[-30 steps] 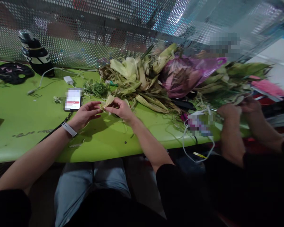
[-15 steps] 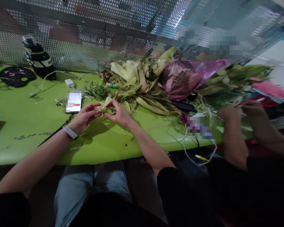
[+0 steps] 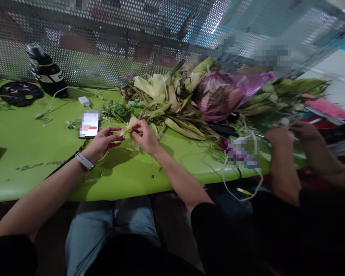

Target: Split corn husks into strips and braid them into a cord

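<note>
A small pale yellow-green piece of corn husk (image 3: pixel 128 128), bunched and folded, is held between my two hands above the green table (image 3: pixel 57 176). My left hand (image 3: pixel 105 141), with a light watch band at the wrist, pinches its left side with the fingertips. My right hand (image 3: pixel 145 136) grips it from the right, thumb and fingers pressed together. Just beyond my hands lies a heap of green shreds (image 3: pixel 117 111). Behind and to the right is a large pile of corn husks (image 3: pixel 158 90).
Left of my hands lies a lit phone (image 3: pixel 89 124), with a white charger (image 3: pixel 84 101) behind it. A dark bottle (image 3: pixel 47 71) and a black mask (image 3: pixel 21 94) stand farther left. A purple plastic bag (image 3: pixel 218 96) sits among husks. At right are a co-worker's hands (image 3: pixel 287 134).
My right hand has closed its fingers more and turned over the husk, which now looks more bunched. My left hand has barely moved. The co-worker's hands shifted slightly.
</note>
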`<state>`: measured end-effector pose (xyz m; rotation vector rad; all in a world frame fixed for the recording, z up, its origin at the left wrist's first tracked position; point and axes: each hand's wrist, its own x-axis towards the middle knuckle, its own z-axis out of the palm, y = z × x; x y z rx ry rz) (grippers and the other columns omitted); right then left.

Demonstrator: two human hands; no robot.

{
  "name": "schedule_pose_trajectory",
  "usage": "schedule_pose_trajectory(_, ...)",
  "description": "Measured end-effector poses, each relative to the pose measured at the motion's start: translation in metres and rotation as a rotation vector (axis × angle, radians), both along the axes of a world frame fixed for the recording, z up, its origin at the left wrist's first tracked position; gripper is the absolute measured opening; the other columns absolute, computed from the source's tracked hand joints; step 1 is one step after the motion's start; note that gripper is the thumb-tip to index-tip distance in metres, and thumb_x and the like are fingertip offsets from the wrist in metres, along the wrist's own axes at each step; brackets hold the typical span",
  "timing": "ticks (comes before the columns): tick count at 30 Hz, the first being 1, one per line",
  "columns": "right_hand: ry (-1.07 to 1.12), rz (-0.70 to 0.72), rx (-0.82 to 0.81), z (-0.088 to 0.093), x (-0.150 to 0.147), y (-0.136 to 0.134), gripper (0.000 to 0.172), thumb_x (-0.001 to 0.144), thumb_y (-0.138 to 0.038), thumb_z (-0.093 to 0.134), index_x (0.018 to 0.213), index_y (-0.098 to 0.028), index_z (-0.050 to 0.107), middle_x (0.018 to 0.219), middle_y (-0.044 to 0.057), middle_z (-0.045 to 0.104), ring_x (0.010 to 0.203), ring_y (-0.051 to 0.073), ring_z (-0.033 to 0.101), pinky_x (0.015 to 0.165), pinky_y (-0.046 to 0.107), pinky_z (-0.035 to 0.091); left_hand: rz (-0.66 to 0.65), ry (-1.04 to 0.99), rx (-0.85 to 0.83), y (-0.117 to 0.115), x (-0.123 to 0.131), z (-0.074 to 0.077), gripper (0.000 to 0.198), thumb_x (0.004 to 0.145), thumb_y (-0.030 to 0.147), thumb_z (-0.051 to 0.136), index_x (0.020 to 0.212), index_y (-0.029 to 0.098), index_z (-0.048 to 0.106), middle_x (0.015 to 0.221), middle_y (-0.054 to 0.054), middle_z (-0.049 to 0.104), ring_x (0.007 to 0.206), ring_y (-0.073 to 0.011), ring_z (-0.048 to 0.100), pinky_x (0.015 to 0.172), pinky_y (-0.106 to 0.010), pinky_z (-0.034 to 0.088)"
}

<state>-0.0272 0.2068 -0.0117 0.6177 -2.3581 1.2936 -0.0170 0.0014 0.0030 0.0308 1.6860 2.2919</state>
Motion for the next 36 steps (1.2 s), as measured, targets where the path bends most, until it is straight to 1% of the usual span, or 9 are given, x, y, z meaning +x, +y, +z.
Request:
schedule_pose_trajectory(4, 0.057, -0.122, 0.011, 0.0, -0.002, 0.002, 0.013, 0.087, -0.025, 0.061, 0.098, -0.025, 0.053, 0.092, 0.001, 0.074, 0.088, 0.019, 0.074, 0.08, 0.033, 0.058, 0.003, -0.014, -0.035, -0.001, 0.0, 0.003, 0.028, 0.066, 0.014, 0.081, 0.09, 0.017, 0.067, 0.077, -0.002, 0.071, 0.077, -0.015, 0.071, 0.071, -0.026, 0.056)
schedule_pose_trajectory(7, 0.064, -0.156, -0.019, 0.001, -0.002, 0.002, 0.011, 0.087, -0.026, 0.06, 0.095, -0.025, 0.052, 0.088, 0.0, 0.073, 0.085, 0.018, 0.073, 0.078, 0.032, 0.056, -0.029, 0.003, -0.069, -0.004, -0.002, 0.003, 0.026, 0.064, 0.017, 0.083, 0.084, 0.017, 0.067, 0.077, -0.001, 0.071, 0.075, -0.0142, 0.07, 0.071, -0.026, 0.055)
schedule_pose_trajectory(10, 0.049, -0.138, -0.043, 0.001, -0.001, 0.001, 0.012, 0.087, -0.029, 0.06, 0.093, -0.024, 0.052, 0.089, 0.001, 0.073, 0.084, 0.019, 0.073, 0.077, 0.032, 0.056, -0.063, 0.029, -0.133, -0.006, -0.003, 0.002, 0.025, 0.064, 0.018, 0.082, 0.085, 0.018, 0.069, 0.077, -0.002, 0.071, 0.073, -0.0139, 0.067, 0.072, -0.028, 0.054)
schedule_pose_trajectory(14, -0.009, -0.086, -0.019, 0.002, 0.0, 0.0, 0.013, 0.085, -0.03, 0.063, 0.093, -0.024, 0.053, 0.087, 0.002, 0.073, 0.083, 0.019, 0.073, 0.077, 0.032, 0.055, -0.078, 0.186, -0.231, -0.007, -0.005, -0.003, 0.02, 0.068, 0.019, 0.078, 0.088, 0.018, 0.075, 0.081, -0.003, 0.071, 0.076, -0.015, 0.064, 0.077, -0.03, 0.052)
schedule_pose_trajectory(19, -0.042, 0.003, 0.014, 0.001, 0.003, -0.003, 0.013, 0.086, -0.03, 0.063, 0.093, -0.023, 0.055, 0.089, 0.002, 0.074, 0.085, 0.02, 0.074, 0.079, 0.033, 0.056, -0.132, 0.256, -0.144, -0.003, -0.004, -0.01, 0.022, 0.079, 0.035, 0.078, 0.091, 0.017, 0.076, 0.089, -0.006, 0.073, 0.085, -0.0171, 0.065, 0.085, -0.032, 0.051)
schedule_pose_trajectory(22, -0.057, 0.027, -0.017, 0.001, 0.006, -0.005, 0.015, 0.086, -0.033, 0.063, 0.092, -0.023, 0.055, 0.09, 0.003, 0.073, 0.084, 0.019, 0.073, 0.078, 0.032, 0.056, -0.165, 0.33, -0.137, -0.001, -0.002, -0.008, 0.026, 0.08, 0.04, 0.08, 0.088, 0.016, 0.074, 0.082, -0.004, 0.07, 0.075, -0.0135, 0.062, 0.078, -0.029, 0.05)
schedule_pose_trajectory(27, -0.039, 0.017, -0.062, 0.002, 0.009, -0.006, 0.018, 0.085, -0.036, 0.064, 0.093, -0.023, 0.054, 0.087, 0.002, 0.072, 0.081, 0.019, 0.073, 0.077, 0.032, 0.055, -0.153, 0.414, -0.181, 0.0, 0.001, -0.005, 0.025, 0.077, 0.033, 0.082, 0.09, 0.016, 0.069, 0.072, -0.001, 0.065, 0.065, -0.0114, 0.057, 0.066, -0.026, 0.045)
schedule_pose_trajectory(32, -0.048, -0.054, -0.158, 0.002, 0.008, -0.005, 0.02, 0.086, -0.039, 0.064, 0.092, -0.023, 0.053, 0.086, 0.001, 0.071, 0.08, 0.018, 0.071, 0.076, 0.032, 0.055, -0.214, 0.495, -0.355, -0.002, 0.001, -0.005, 0.04, 0.078, 0.029, 0.078, 0.114, 0.019, 0.065, 0.062, 0.003, 0.062, 0.058, -0.0139, 0.056, 0.058, -0.026, 0.041)
schedule_pose_trajectory(36, -0.051, -0.125, -0.206, 0.004, 0.006, -0.003, 0.024, 0.087, -0.044, 0.064, 0.092, -0.024, 0.052, 0.082, 0.0, 0.07, 0.075, 0.016, 0.068, 0.071, 0.03, 0.053, -0.291, 0.616, -0.705, -0.006, 0.0, -0.003, 0.03, 0.077, 0.024, 0.072, 0.107, 0.019, 0.071, 0.064, 0.0, 0.065, 0.056, -0.016, 0.054, 0.059, -0.028, 0.038)
